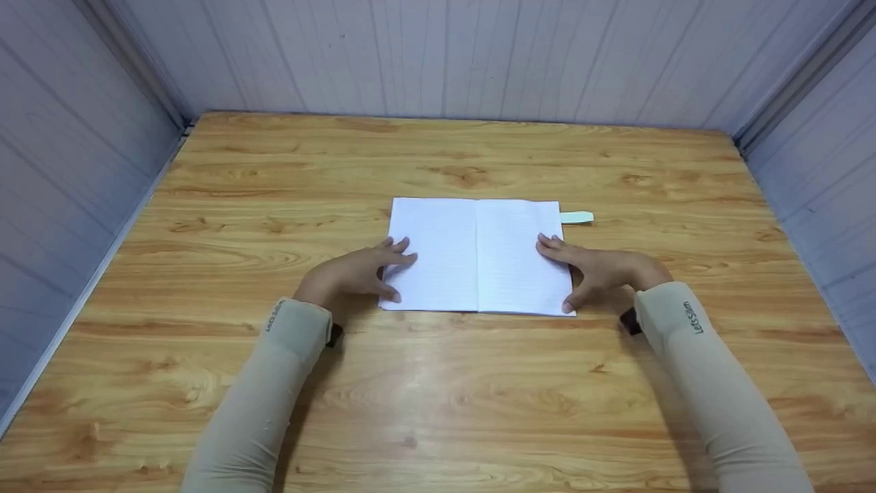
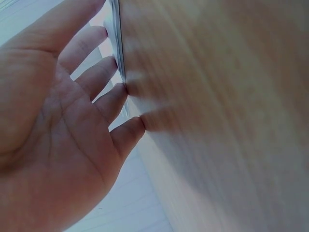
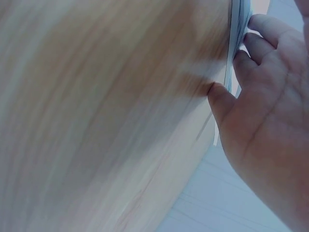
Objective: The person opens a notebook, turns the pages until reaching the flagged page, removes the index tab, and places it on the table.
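Note:
An open notebook (image 1: 479,253) with white lined pages lies flat in the middle of the wooden table (image 1: 438,397). My left hand (image 1: 387,272) rests with straight fingers on the outer edge of the left page. My right hand (image 1: 571,270) rests the same way on the right page's edge, thumb near the lower right corner. In the left wrist view my left hand (image 2: 104,99) shows an open palm, fingertips touching the notebook's edge (image 2: 117,43). The right wrist view has my right hand (image 3: 256,72) spread against the notebook's edge (image 3: 236,24). Neither hand holds anything.
A pale green strip (image 1: 577,218) sticks out from the notebook's upper right side and lies on the table. Light panelled walls (image 1: 438,55) close in the table at the back and on both sides.

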A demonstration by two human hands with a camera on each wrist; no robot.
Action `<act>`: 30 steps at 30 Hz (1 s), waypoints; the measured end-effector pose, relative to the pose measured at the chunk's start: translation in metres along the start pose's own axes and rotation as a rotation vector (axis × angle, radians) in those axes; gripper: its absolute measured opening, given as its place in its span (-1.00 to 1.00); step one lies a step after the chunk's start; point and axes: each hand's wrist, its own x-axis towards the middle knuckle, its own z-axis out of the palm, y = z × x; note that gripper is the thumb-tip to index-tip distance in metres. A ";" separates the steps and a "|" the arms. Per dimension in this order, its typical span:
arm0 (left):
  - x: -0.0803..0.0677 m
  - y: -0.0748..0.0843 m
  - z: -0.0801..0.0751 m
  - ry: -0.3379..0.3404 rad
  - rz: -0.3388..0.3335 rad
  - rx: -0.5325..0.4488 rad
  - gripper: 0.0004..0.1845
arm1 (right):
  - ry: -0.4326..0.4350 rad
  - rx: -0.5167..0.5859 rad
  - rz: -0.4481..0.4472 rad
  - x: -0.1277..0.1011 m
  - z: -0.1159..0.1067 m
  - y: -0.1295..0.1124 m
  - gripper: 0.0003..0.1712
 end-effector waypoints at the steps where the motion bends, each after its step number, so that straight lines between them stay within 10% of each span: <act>1: 0.000 0.000 0.000 -0.002 0.002 -0.004 -0.18 | 0.001 0.001 0.004 0.000 0.000 0.000 0.31; 30: -0.001 0.000 -0.001 -0.020 0.012 -0.003 -0.18 | 0.032 -0.005 -0.007 0.000 0.001 0.001 0.24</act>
